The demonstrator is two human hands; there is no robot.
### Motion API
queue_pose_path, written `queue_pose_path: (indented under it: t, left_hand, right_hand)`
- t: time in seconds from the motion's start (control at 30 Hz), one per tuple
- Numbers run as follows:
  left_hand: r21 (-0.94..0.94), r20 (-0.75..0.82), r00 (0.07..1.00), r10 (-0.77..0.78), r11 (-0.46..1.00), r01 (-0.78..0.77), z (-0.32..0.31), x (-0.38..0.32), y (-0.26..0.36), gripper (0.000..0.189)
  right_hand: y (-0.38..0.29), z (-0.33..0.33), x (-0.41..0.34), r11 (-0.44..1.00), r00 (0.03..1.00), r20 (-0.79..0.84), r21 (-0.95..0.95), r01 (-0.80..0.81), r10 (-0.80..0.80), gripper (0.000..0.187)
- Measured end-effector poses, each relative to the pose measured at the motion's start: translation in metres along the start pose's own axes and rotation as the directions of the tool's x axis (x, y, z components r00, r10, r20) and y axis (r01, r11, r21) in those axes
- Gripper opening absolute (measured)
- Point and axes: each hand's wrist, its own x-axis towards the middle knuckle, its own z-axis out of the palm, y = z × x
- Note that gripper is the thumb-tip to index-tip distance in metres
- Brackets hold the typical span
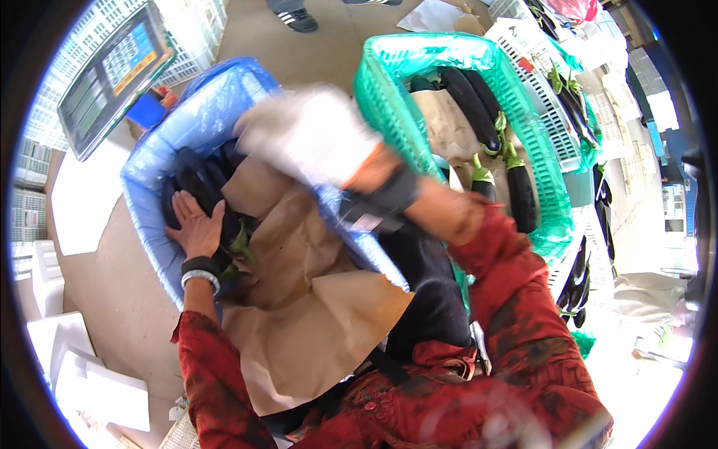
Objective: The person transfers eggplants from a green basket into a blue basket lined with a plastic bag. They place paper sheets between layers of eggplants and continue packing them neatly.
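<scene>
My bare left hand [196, 223] rests with spread fingers on dark eggplants [197, 174] in a crate lined with blue plastic film [140, 185]. My right hand [314, 134], in a white glove and blurred by motion, is over that crate's right side; its fingers are too blurred to read. Crumpled brown paper [303, 247] lies beside and partly over the eggplants and hangs over the near edge towards me. To the right, a green-lined crate [538, 157] holds several long eggplants [468, 106] with green stems on brown paper.
A scale's display panel [115, 78] stands at the upper left beside stacked white crates [193, 33]. More eggplants [578, 280] lie in white crates along the right. White boxes [106, 387] are on the floor at the lower left. A person's shoe [297, 19] shows at the top.
</scene>
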Motion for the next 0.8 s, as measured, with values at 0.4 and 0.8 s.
queue_pose_path:
  t: [0.4,0.8]
  left_hand:
    - [-0.02,-0.109,0.993,0.041,0.999,-0.044,0.015,0.001,-0.013,0.087]
    - [0.003,-0.092,0.995,0.025,1.0,-0.025,0.024,0.007,-0.021,0.086]
  right_hand:
    - [0.2,-0.133,-0.214,0.052,0.247,-0.088,-0.859,-0.51,0.965,0.036]
    - [0.219,-0.15,-0.255,0.346,0.163,0.311,-0.743,-0.573,0.936,0.051]
